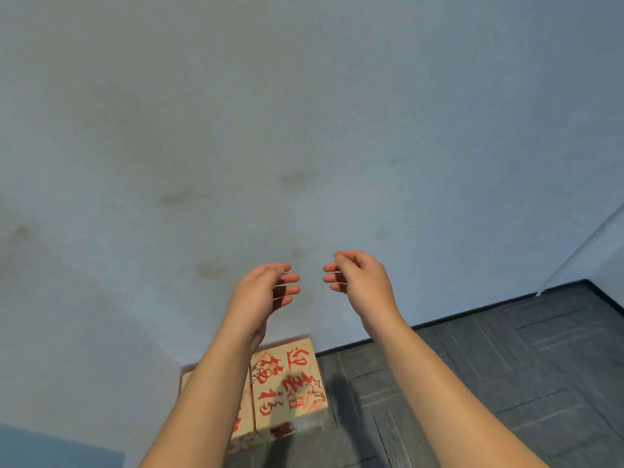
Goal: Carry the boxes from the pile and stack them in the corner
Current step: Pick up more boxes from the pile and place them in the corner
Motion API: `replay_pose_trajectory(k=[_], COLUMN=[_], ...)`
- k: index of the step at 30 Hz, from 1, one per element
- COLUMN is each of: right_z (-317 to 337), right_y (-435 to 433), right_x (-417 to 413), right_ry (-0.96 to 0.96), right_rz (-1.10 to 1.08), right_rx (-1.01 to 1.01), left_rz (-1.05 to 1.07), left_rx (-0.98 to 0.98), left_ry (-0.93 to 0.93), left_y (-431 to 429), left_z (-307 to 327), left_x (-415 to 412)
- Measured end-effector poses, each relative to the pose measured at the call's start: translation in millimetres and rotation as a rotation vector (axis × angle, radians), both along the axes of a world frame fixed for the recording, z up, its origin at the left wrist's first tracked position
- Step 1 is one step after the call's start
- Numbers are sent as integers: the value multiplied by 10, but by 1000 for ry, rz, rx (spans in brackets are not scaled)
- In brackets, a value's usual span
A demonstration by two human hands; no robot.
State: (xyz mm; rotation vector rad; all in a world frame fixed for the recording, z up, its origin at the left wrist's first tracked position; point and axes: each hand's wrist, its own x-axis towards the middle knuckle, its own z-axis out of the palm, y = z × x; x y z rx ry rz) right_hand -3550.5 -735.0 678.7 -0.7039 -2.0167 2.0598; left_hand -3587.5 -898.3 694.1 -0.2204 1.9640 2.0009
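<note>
Two boxes (270, 400) are visible, standing side by side and touching, on the floor (506, 366) at the foot of the pale blue wall (304, 113), in the corner at lower centre. Each is beige with a mottled surface. The right box (287, 390) carries large red brush-style characters and a small red seal mark on its top face. The left box (243, 413) is mostly covered by the left forearm. A further edge with a red mark shows beneath the right box; whether more boxes lie under it cannot be told. The floor is dark grey tile, lying bare to the right of the boxes as far as a dark skirting strip (472, 312) along the wall base. Two hands are raised in front of the wall, well above the boxes. The left hand (261, 292) and right hand (359, 278) hold nothing, fingers loosely curled toward one another, fingertips near but apart.
</note>
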Motion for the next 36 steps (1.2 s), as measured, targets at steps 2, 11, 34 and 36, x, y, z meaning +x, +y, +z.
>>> replay_pose_trajectory(k=[2, 11, 34, 36], right_z=[290, 707, 568, 586], right_y=[14, 146, 562, 483], right_x=[240, 1928, 9371, 10113], right_ry=[56, 131, 172, 158], right_rz=[-71, -512, -1500, -1565], right_rx=[0, 24, 49, 56], left_rz=[-61, -491, -1464, -1537], left_rx=[51, 167, 163, 167], left_ry=[36, 7, -22, -8], left_y=[102, 611, 2445, 2511], left_z=[282, 513, 638, 695], left_x=[178, 1363, 8102, 8854])
